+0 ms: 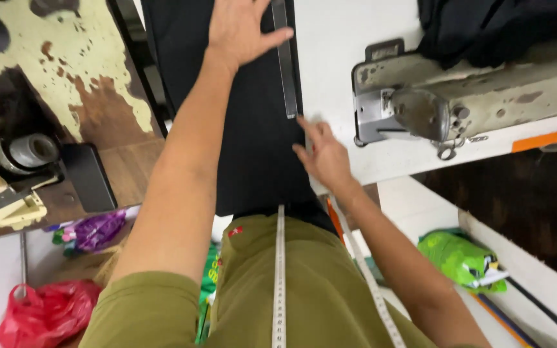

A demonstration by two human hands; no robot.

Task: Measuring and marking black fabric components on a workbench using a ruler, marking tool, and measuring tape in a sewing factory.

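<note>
1. Top centre of frame: left hand (243, 29) lies flat, fingers spread, on black fabric (253, 142), pinning it smooth; nothing gripped.
2. Centre: right hand (323, 154) open, fingertips at the cloth's right edge, below a clear ruler (285, 64) lying along it.
3. Right: sewing machine (446, 96) on white table (336, 58).

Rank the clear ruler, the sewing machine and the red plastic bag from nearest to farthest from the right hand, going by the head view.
From the right hand:
1. Clear ruler, on the black fabric, its lower end just above the fingertips.
2. Sewing machine, off to the right on the white table.
3. Red plastic bag, at the lower left corner.
</note>
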